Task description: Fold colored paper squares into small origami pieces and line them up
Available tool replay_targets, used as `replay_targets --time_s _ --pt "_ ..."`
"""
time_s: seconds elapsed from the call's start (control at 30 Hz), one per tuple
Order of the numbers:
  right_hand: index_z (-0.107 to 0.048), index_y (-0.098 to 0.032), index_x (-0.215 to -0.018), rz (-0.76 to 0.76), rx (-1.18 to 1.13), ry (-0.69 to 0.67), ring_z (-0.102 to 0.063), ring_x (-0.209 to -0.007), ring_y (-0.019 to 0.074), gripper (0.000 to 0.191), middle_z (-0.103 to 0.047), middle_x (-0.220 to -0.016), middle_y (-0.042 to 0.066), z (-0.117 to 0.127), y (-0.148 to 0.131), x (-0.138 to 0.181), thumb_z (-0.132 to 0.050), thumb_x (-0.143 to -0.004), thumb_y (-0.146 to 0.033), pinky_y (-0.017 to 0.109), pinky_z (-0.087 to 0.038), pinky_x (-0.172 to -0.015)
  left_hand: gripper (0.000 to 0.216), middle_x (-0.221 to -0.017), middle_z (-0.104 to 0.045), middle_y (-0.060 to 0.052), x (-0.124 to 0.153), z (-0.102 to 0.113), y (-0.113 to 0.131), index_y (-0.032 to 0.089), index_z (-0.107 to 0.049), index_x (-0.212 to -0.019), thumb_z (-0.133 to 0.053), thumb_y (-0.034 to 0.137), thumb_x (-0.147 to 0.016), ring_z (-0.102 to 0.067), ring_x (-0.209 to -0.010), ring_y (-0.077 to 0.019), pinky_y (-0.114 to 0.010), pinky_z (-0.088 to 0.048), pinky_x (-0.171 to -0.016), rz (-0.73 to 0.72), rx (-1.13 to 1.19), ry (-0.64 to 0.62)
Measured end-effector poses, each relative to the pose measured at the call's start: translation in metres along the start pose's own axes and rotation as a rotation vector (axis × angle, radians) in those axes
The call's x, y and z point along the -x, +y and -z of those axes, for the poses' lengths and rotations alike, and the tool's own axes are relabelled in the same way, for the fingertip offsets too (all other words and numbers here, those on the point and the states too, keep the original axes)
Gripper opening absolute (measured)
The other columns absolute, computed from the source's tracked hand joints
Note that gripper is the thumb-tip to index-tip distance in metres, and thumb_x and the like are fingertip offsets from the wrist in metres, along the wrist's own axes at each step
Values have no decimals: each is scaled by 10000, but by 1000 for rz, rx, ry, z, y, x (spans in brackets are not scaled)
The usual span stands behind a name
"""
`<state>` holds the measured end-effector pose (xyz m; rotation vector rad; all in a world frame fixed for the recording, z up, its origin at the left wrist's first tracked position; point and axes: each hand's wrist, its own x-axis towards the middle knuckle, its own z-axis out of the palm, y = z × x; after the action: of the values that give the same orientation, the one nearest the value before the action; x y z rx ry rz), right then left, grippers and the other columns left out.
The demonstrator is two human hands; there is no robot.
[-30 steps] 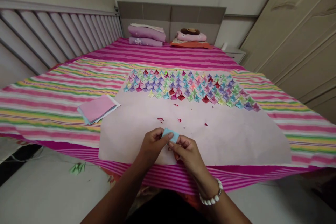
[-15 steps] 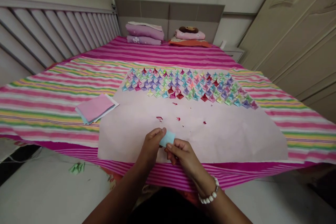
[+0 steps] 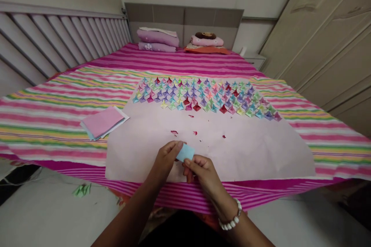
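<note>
A small light-blue piece of paper point(image 3: 186, 152) is held up between my two hands, above the near edge of a large pale pink sheet point(image 3: 261, 146). My left hand point(image 3: 167, 159) pinches its left side, the thumb on top. At its lower right corner my right hand point(image 3: 201, 168) grips it between thumb and fingers; the other fingers curl below. Part of the paper's edges is hidden by the fingers. Across the far half of the sheet stand rows of small folded paper shapes point(image 3: 208, 96) in many colours. Red scraps point(image 3: 195, 133) lie on the sheet between them and my hands.
Left of the sheet lies a stack of coloured paper point(image 3: 104, 121), pink on top, on a striped bedspread point(image 3: 52, 115). Green folded paper point(image 3: 82, 190) is on the floor at lower left. Folded bedding point(image 3: 158, 39) sits by the headboard point(image 3: 213, 19); a white rail point(image 3: 72, 38) borders the left.
The view has shifted slightly, so the bed and things on it appear a little lower and to the left. Both hands keep their hold on the blue paper.
</note>
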<state>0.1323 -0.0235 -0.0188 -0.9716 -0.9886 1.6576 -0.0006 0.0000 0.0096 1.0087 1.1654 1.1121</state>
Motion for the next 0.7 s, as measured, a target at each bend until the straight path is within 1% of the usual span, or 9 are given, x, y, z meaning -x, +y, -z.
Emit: replay_targets --time_s 0.1,0.17,0.23,0.3,0.4,0.5,0.57,0.63,0.7 --pt "-617 -147 -592 24 45 29 -502 -395 71 338 -619 -512 -8 5 -1 -1 -700 -747 -436 200 -362 -437 414 -735 -667 2 1 5 -5 160 -577 -962 -761 323 -628 -625 -685 -149 -269 -479 -664 -73 37 -42" --pt "-621 -145 -604 26 83 6 -511 -419 77 344 -624 -521 0 7 -3 -2 -691 -757 -446 204 -368 -448 385 -716 -662 15 2 8 -10 177 -519 -953 -748 268 -657 -628 -676 -136 -263 -482 -668 -107 42 -60" --pt "-647 -150 -689 62 99 4 -525 -457 84 293 -636 -558 -1 8 -6 -2 -712 -743 -430 209 -387 -469 321 -700 -649 30 4 10 -12 193 -475 -888 -726 244 -695 -614 -650 -115 -243 -476 -647 -130 27 -59" --pt "-668 -174 -868 136 80 37 -555 -524 95 291 -661 -660 -4 11 -9 -3 -762 -698 -390 218 -423 -511 290 -699 -640 38 6 12 -10 197 -458 -846 -714 234 -716 -606 -639 -102 -233 -475 -643 -146 17 -67" --pt "-636 -236 -1083 217 68 63 -594 -627 115 465 -668 -834 7 18 -14 -3 -798 -660 -340 254 -481 -597 236 -718 -636 33 10 15 -4 189 -489 -850 -696 234 -745 -608 -659 -102 -241 -484 -668 -129 6 -136" --pt "-666 -256 -1080 290 210 55 -624 -861 184 423 -647 -1053 60 24 -19 -3 -785 -679 -318 322 -507 -738 191 -741 -631 24 13 17 0 180 -531 -877 -679 233 -767 -597 -676 -101 -240 -485 -669 -107 -27 -200" --pt "-702 -256 -1024 371 332 84 -575 -1038 230 357 -599 -1188 78 26 -21 -3 -784 -679 -305 350 -487 -821 169 -744 -630 21 13 18 1 173 -556 -885 -671 230 -776 -589 -681 -98 -231 -480 -663 -114 -48 -210" --pt "-717 -249 -975 388 362 98 -586 -984 216 299 -630 -1101 68 25 -23 -2 -778 -686 -296 336 -487 -793 155 -760 -636 13 13 19 1 168 -576 -889 -667 228 -779 -589 -699 -100 -226 -478 -665 -122 -56 -219" --pt "-706 -241 -975 325 281 68 -607 -783 165 285 -660 -864 29 22 -24 -1 -769 -701 -288 304 -494 -702 149 -781 -643 3 13 18 1 166 -593 -897 -663 232 -783 -592 -723 -108 -231 -481 -673 -115 -56 -247"
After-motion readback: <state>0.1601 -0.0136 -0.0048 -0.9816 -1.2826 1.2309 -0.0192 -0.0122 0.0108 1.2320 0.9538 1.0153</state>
